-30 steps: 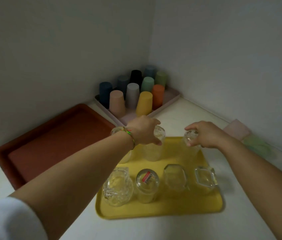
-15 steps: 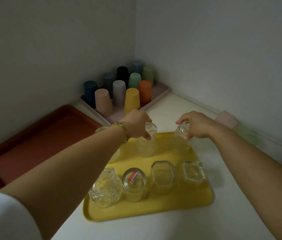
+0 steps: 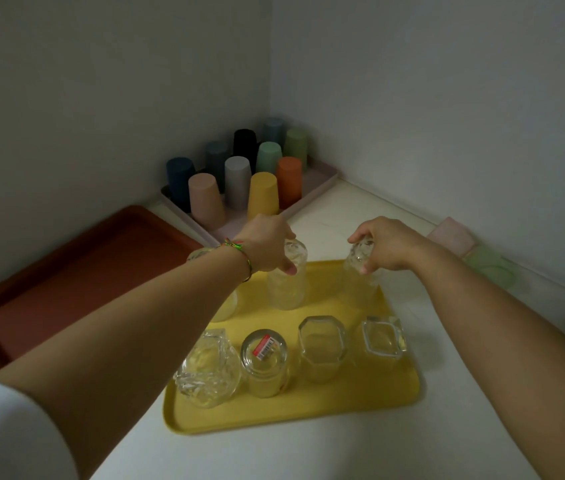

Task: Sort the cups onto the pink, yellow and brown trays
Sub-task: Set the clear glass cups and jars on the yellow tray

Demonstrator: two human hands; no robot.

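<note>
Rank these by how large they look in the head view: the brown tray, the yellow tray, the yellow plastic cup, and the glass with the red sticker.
1. brown tray and yellow tray: look alike; an arm covers part of the brown one.
2. glass with the red sticker; nearer the camera.
3. yellow plastic cup.

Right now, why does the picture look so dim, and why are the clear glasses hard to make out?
Head view: the light is low and flat, with no glare and only faint shadows; the clear upturned glass with a red label blends into the yellow plastic tray; the wide lens bends both forearms outward; the left hand and right hand look slightly soft, each gripping a glass.
</note>
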